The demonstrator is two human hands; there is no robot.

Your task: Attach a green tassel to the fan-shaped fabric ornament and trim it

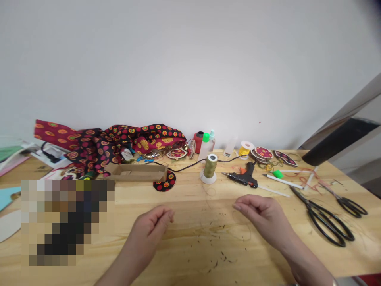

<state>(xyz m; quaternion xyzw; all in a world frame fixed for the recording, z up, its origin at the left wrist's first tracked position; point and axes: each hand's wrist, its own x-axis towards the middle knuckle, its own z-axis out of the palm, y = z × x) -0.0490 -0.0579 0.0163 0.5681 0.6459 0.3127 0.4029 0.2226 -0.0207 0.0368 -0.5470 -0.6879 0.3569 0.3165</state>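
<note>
My left hand [153, 226] hovers over the wooden table [181, 258], its thumb and fingertips pinched together. Across from it, my right hand [262, 212] is also closed in a pinch, fingertips pointing left. Whatever either pinch holds is too fine to make out. Between and beyond the hands stands a spool of olive-green thread [211, 167] on a white base. A thin loose strand [210, 194] curls from it onto the table towards my right hand. Just past my right hand lies a black hot glue gun [244, 176] with a glue stick in its rear.
Black-handled scissors [327, 222] and smaller scissors [353, 206] lie at right, near a white pen [282, 181]. A shallow cardboard box [137, 172] overlaps a round patterned fabric piece [165, 181]. Patterned cloth [119, 137], bottles [204, 147] and yellow thread [245, 150] line the wall.
</note>
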